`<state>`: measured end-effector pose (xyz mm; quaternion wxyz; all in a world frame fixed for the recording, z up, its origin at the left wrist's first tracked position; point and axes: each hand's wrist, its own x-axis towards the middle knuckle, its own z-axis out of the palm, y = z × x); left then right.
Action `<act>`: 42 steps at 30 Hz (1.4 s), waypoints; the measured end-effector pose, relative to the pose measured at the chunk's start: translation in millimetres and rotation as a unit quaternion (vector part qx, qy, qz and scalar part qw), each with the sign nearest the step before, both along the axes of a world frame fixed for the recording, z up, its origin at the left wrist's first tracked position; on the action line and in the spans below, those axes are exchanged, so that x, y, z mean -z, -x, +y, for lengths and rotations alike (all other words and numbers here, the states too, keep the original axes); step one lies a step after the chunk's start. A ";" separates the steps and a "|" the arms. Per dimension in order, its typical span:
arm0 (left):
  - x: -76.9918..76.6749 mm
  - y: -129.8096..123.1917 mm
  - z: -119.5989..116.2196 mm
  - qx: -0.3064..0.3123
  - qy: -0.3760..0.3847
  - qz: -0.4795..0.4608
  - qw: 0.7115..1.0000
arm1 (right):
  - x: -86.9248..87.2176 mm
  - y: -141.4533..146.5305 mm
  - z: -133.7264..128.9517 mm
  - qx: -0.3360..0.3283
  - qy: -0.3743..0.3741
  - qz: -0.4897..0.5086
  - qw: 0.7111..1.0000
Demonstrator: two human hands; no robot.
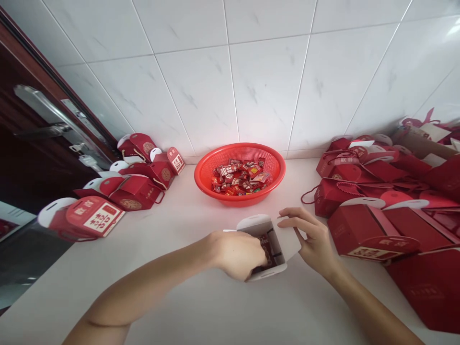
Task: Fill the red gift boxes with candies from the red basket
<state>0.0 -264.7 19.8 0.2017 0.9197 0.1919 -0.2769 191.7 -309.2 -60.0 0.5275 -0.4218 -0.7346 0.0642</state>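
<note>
A candy box [276, 270] stands unfolded at the top on the white table, its pale inner walls and flaps facing up. Dark red wrapped pieces [268, 247] lie inside it. My left hand [239, 254] reaches down into the box from the left, and its fingers are hidden there. At the box's right side, my right hand [312, 237] pinches the raised white flap [290, 239] between thumb and fingers. Behind the box sits a red plastic basket [204, 184] with many small wrapped candies [239, 177] in it.
Several closed red gift boxes [134, 191] stand at the left, near a dark door [21, 124] with a metal handle. More red boxes [362, 230] crowd the right side of the table [172, 297]. A tiled wall [266, 91] rises behind the basket.
</note>
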 end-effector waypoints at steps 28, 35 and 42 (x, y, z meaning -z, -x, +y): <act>7.5 72.8 13.4 -0.269 -0.102 -0.352 0.891 | -4.4 13.6 -9.0 -0.006 0.041 0.037 0.998; 8.2 62.0 12.8 -0.276 -0.028 -0.359 0.891 | 1.7 19.5 -11.5 -0.029 0.028 0.011 0.999; 10.5 38.1 -1.9 -0.284 -0.071 -0.381 0.877 | 3.4 21.6 -12.8 -0.042 0.015 -0.014 0.999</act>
